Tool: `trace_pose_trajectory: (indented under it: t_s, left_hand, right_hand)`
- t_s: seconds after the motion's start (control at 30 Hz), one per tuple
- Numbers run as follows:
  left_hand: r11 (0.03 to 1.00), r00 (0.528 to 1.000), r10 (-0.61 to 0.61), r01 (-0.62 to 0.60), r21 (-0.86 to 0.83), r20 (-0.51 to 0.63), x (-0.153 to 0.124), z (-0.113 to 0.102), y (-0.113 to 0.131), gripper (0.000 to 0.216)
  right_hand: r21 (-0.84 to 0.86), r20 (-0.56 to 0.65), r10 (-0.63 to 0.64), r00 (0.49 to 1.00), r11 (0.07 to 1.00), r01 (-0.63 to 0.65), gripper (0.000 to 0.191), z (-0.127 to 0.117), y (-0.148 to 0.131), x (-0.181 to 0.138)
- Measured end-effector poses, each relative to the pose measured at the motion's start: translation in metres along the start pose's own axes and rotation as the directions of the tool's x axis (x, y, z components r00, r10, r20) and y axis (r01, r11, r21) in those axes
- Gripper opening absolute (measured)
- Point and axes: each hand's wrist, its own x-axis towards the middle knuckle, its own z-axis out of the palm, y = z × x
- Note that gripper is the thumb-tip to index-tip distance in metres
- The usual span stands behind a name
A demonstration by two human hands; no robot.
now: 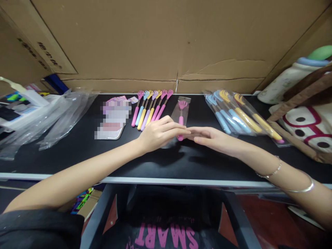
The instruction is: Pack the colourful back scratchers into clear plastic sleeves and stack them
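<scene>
A pink back scratcher in a clear plastic sleeve (pixel 181 112) lies lengthwise on the black table (pixel 77 152), claw end pointing away. My left hand (pixel 158 133) and my right hand (pixel 212 138) meet at the near end of the sleeve, fingers stretched and pressed together on the plastic over the pink handle. Both hands rest low on the table. A row of several loose back scratchers (pixel 150 107) with pink, blue, yellow and purple handles lies just left of the sleeve.
Several bagged blue and yellow scratchers (pixel 238 116) are piled to the right. Empty clear bags (pixel 59 117) lie at the left, a blurred pink-white card (pixel 114 117) beside them. Cardboard (pixel 166 41) walls the back. A patterned bag (pixel 303 121) sits far right.
</scene>
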Motion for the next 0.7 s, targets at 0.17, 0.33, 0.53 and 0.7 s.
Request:
trace_pose_trajectory:
  t_s: [0.17,0.33,0.53,0.7]
  left_hand:
    - [0.994,0.995,0.097,-0.096,0.055,-0.015,0.004,0.002,0.005,0.030]
    - [0.970,0.972,0.233,-0.229,0.086,-0.036,0.007,0.001,0.009,0.020]
    - [0.976,0.976,0.219,-0.219,0.018,-0.005,0.008,0.002,0.012,0.017]
    - [0.977,0.977,0.212,-0.212,-0.013,-0.004,0.010,0.003,0.010,0.016]
  right_hand:
    - [0.395,-0.005,0.080,0.997,0.916,-0.072,0.042,-0.002,0.004,0.003]
    - [0.563,0.049,0.210,0.976,0.802,-0.201,0.029,-0.001,0.004,0.001]
    - [0.590,-0.003,0.287,0.958,0.774,-0.230,0.030,0.006,0.004,0.001]
    - [0.605,-0.056,0.265,0.963,0.776,-0.179,0.028,0.008,0.004,0.002]
